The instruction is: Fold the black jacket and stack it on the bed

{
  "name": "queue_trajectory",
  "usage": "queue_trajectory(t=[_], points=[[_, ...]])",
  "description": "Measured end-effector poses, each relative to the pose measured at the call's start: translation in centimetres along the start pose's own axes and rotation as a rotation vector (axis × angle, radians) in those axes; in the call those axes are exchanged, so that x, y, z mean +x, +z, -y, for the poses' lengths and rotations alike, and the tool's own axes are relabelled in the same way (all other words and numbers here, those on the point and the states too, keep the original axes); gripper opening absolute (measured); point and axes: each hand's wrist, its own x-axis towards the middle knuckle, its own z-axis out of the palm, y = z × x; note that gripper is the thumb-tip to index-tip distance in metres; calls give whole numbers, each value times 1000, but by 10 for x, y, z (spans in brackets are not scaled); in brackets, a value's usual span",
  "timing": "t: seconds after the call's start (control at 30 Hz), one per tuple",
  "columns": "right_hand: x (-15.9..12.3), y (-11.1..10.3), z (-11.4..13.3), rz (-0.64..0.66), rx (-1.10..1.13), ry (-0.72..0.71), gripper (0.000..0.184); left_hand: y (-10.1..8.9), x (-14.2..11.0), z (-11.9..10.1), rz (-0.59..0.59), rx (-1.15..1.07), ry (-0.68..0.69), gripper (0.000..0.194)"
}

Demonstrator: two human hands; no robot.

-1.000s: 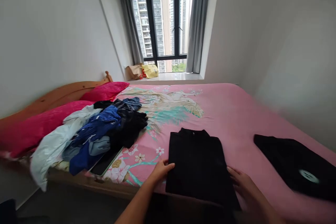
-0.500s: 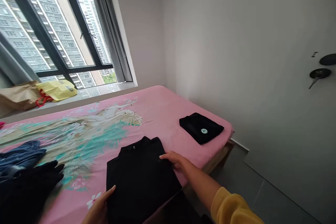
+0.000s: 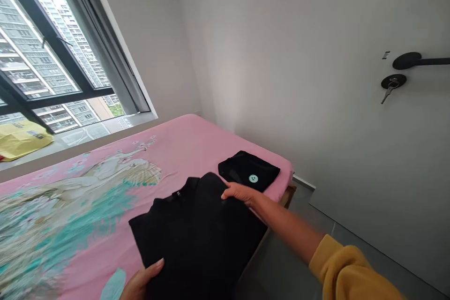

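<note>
Both hands, L (image 3: 142, 281) & R (image 3: 239, 193), grip folded black shirt (image 3: 200, 234) on bed (image 3: 183, 145).

So the bed (image 3: 197, 138) has this pink cover with a big printed picture on it, teal and cream, looks like a winged figure with little blossoms, running across the left half. Two dark things lie right on it: a folded black garment (image 3: 197, 234) near the front edge, partly hanging past the side of the mattress, and a smaller folded black piece (image 3: 248, 173) with a round pale green logo, sitting at the far corner, just beside the first one. A bit of the wooden bed frame (image 3: 286, 195) peeks out under that corner.
</note>
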Motion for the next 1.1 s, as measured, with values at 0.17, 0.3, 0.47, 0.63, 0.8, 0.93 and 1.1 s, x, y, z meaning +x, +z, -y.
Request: queue_trajectory(t=[0.17,0.3,0.47,0.63,0.8,0.93,1.1], points=[[-20,-98,96,-48,-192,-103,38,132,43,-27,187,-7,141,40],[-16,-167,156,-99,-307,-166,42,219,83,-40,238,-35,260,44],[8,-237,143,-464,-372,-128,39,258,151,-10,240,49,283,49],[20,-284,66,-719,-316,-103,32,238,189,35,280,145,128,44],[9,-304,36,-826,-194,-181,40,237,178,44,298,343,108,52],[-16,-294,24,-996,-75,-343,41,243,170,54,228,483,163,70],[-59,-245,-22,-1069,72,-507,38,243,161,70,158,503,174,68]])
